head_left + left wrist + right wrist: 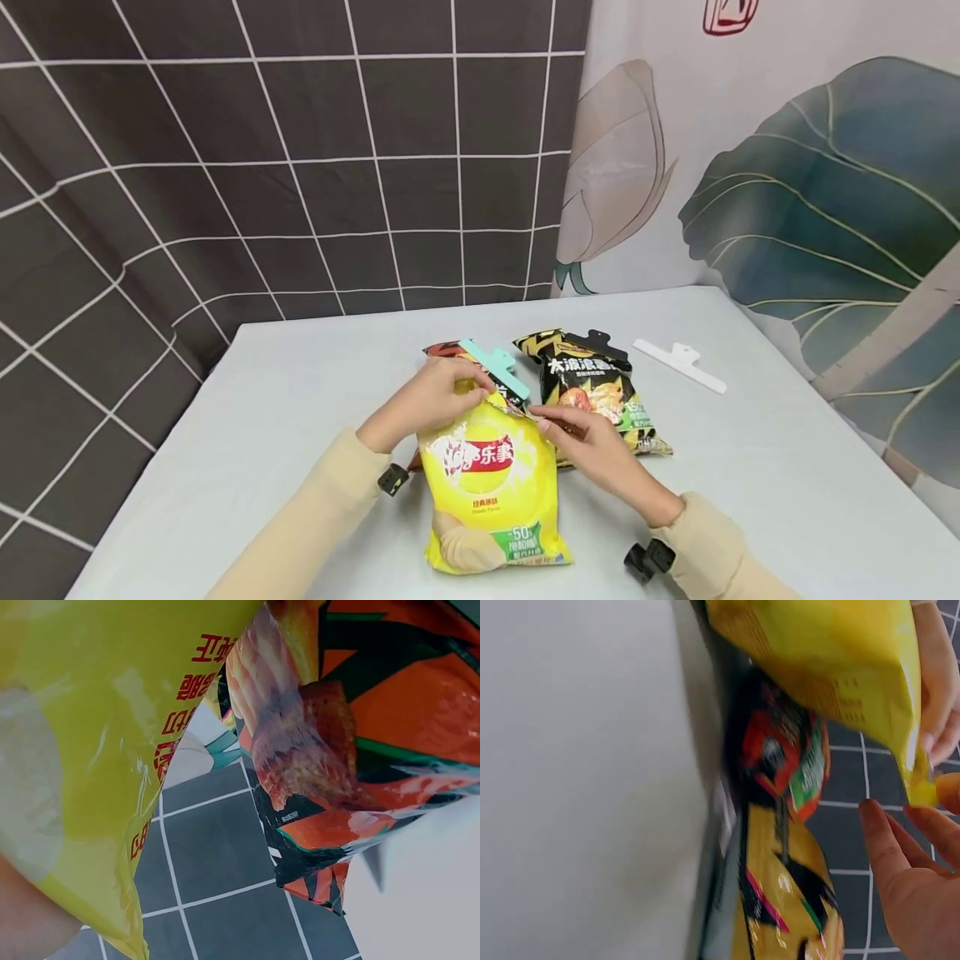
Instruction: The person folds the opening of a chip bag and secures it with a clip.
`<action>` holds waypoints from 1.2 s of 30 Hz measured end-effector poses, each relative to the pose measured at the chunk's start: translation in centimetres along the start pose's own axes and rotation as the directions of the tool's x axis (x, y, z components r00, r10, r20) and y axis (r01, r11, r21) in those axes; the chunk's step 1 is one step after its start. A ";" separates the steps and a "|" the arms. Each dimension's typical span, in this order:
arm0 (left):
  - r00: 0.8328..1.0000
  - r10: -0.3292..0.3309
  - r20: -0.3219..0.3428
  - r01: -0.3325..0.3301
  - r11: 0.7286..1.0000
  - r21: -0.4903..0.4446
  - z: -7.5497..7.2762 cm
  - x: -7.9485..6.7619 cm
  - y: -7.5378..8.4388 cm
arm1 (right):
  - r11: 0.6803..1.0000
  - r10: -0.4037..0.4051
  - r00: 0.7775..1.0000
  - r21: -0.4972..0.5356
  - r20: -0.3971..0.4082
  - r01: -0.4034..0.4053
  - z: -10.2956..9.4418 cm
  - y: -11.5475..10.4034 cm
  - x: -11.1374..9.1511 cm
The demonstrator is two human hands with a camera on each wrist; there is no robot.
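Note:
A yellow chip bag stands near the middle of the white table, its front toward me. My left hand pinches the bag's top edge on the left. At the top right corner my right hand pinches the edge between thumb and finger; in the right wrist view that hand has its other fingers extended. Part of the left hand shows beside the yellow bag in the left wrist view. Behind it, partly hidden, lies a red and black snack bag with a teal bag clip on its top.
A black and gold chip bag with a black bag clip lies behind to the right. Farther right, a white bag clip rests on the table. Dark grid cloth and a printed curtain hang behind.

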State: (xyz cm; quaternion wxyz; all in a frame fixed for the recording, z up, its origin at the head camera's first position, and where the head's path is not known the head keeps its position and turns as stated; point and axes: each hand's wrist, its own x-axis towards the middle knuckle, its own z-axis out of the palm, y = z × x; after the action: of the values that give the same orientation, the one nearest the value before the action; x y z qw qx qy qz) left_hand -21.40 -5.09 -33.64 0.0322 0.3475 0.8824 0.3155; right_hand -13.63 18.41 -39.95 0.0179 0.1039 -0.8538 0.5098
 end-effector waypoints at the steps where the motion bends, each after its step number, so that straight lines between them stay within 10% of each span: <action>1: 1.000 0.000 0.001 0.000 1.000 -0.001 0.1 -0.1 0.0 | 1.000 -0.001 1.000 0.004 -0.003 0.001 -0.3 0.0 0.1; 11: 1.000 0.024 -0.016 -0.024 1.000 -0.003 0.2 -0.3 -0.4 | 0.976 -0.183 0.975 -0.142 -0.127 0.165 -5.0 0.9 1.9; 23: 0.999 0.033 -0.018 -0.033 0.999 -0.006 0.2 -0.3 -0.3 | 0.873 -0.259 0.911 -0.481 -0.320 0.080 -10.5 4.5 3.7; 36: 0.999 0.034 -0.025 -0.035 0.999 -0.019 0.5 -0.5 -0.7 | 0.837 0.096 0.939 -0.484 -0.330 -0.256 -15.0 8.9 5.7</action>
State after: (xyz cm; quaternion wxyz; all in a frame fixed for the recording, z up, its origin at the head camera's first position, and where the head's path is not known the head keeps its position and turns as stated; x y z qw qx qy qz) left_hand -21.33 -5.50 -34.57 0.0195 0.3584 0.8735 0.3289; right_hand -22.08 34.65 -39.67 0.1241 -0.0611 -0.9532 0.2689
